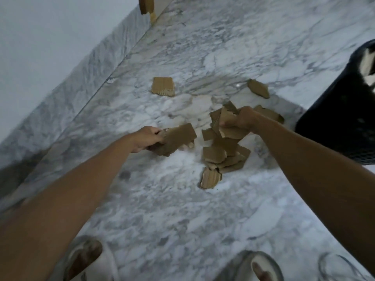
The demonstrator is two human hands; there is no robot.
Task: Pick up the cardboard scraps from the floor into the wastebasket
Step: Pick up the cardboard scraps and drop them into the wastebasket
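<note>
Both the left hand (147,138) and right hand (242,119) gripped cardboard scraps (221,155); many remained on the floor (182,209), few visible inside the wastebasket (334,126).

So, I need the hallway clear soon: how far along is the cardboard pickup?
Roughly midway. Done: pale pieces already show inside the black wastebasket. In hand: the left hand grips a flat scrap, and the right hand holds a bunch of scraps. Left: a pile on the marble floor, a square piece and another piece farther off.
</note>
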